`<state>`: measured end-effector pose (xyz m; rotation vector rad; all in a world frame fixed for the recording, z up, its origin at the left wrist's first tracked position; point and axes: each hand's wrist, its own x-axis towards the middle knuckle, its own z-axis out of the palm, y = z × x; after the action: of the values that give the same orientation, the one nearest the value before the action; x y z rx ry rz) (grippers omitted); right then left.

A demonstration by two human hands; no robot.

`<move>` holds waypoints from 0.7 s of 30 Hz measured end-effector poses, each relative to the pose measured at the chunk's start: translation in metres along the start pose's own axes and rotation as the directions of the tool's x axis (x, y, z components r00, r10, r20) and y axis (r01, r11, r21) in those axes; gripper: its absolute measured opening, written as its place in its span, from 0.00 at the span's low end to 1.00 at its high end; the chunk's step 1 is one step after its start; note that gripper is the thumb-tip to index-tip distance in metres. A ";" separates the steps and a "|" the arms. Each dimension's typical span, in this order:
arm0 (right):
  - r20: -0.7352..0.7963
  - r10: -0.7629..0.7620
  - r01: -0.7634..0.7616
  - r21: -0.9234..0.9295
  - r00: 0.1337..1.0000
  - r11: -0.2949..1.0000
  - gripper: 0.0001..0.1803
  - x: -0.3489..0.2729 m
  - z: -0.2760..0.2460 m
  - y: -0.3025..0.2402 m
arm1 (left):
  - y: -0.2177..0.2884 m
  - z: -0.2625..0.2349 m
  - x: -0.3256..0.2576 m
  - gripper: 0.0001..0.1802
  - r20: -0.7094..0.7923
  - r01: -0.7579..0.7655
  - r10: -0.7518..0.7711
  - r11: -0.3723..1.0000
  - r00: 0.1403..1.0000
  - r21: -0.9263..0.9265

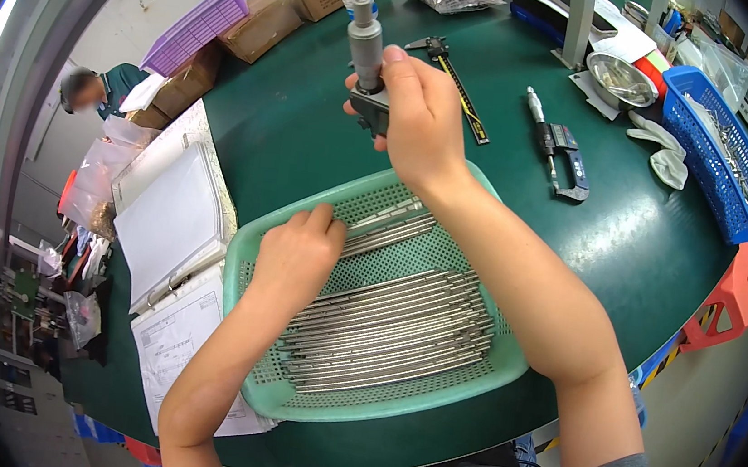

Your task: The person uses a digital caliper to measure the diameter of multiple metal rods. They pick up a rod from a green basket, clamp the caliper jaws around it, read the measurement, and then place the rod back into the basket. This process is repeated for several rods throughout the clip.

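Micrometer [368, 69] in the right hand [418, 115] — grey thimble pointing up, dark frame tucked into the palm, fingers clenched round it above the far rim of the green perforated basket [374, 407]. The right forearm runs diagonally back across the basket's right side toward the bench's near edge. The left hand [294, 257] lies curled inside the basket at its left end, fingertips pinching the ends of a few thin steel rods [401, 323]; the rest of the rods lie in a loose bundle across the basket floor. Beyond the raised hand the green bench top [293, 134] is bare up to a vernier caliper [458, 87] and a second micrometer [560, 153] — with a blue basket [717, 178] at the right edge. Papers and a binder [170, 221] crowd the left edge.
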<state>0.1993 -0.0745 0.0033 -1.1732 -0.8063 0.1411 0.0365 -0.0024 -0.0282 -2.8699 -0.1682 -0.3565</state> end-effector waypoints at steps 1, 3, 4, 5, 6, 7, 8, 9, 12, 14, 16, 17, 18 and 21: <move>0.006 0.003 -0.003 0.013 1.000 1.000 0.24 0.001 0.000 -0.001 | -0.002 0.004 0.002 0.05 0.002 -0.020 0.020 1.000 1.000 0.018; -0.004 0.008 -0.007 0.024 1.000 1.000 0.24 0.001 0.000 -0.002 | 0.001 0.009 0.001 0.05 -0.041 -0.018 0.016 0.999 0.999 -0.051; -0.010 0.017 -0.017 0.025 1.000 1.000 0.24 0.001 0.001 -0.002 | 0.002 0.011 0.001 0.06 -0.060 -0.022 0.016 0.996 0.998 -0.088; -0.014 0.027 -0.026 0.027 1.000 0.999 0.24 0.001 0.001 -0.003 | 0.001 0.011 0.000 0.06 -0.057 -0.014 0.010 0.997 0.998 -0.074; -0.015 0.026 -0.025 0.033 1.000 0.999 0.24 0.001 0.001 -0.003 | 0.000 0.011 -0.003 0.06 -0.050 -0.004 0.001 0.998 0.999 -0.065; -0.015 0.025 -0.024 0.040 1.000 0.999 0.24 0.001 0.001 -0.004 | 0.000 0.011 -0.005 0.06 -0.042 0.006 -0.008 0.998 0.999 -0.055; -0.015 0.024 -0.023 0.047 1.000 0.999 0.24 0.000 0.000 -0.005 | 0.002 0.010 -0.004 0.07 -0.066 -0.020 0.012 0.992 0.998 -0.124; -0.007 0.022 -0.022 0.052 1.000 0.998 0.24 0.000 0.000 -0.005 | 0.004 0.006 -0.002 0.07 -0.090 -0.044 0.028 0.981 0.996 -0.190; 0.010 0.020 -0.020 0.047 1.000 0.999 0.24 -0.001 -0.001 -0.003 | 0.014 -0.001 -0.003 0.07 -0.040 -0.101 0.093 0.950 0.995 -0.294; 0.011 0.022 -0.022 0.013 1.000 1.000 0.24 -0.001 0.001 -0.001 | 0.017 0.001 -0.006 0.08 0.007 -0.100 0.110 0.932 0.994 -0.350; 0.029 0.023 -0.023 0.011 0.999 1.000 0.24 -0.002 0.004 -0.001 | 0.013 0.001 -0.009 0.08 0.026 -0.097 0.116 0.922 0.993 -0.376; 0.038 0.024 -0.024 0.011 0.999 1.000 0.24 -0.003 0.005 -0.001 | 0.012 0.001 -0.010 0.09 0.036 -0.095 0.119 0.916 0.992 -0.389; 0.028 0.019 -0.019 0.011 0.999 1.000 0.24 -0.002 0.004 0.000 | 0.012 0.000 -0.009 0.09 0.038 -0.095 0.118 0.918 0.992 -0.384; 0.014 0.017 -0.017 0.026 1.000 1.000 0.24 -0.001 0.003 0.001 | 0.014 -0.002 -0.006 0.12 0.014 -0.104 0.119 0.916 0.993 -0.387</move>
<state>0.1972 -0.0724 0.0026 -1.1554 -0.8043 0.1733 0.0325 -0.0167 -0.0308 -3.2589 0.0699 -0.3474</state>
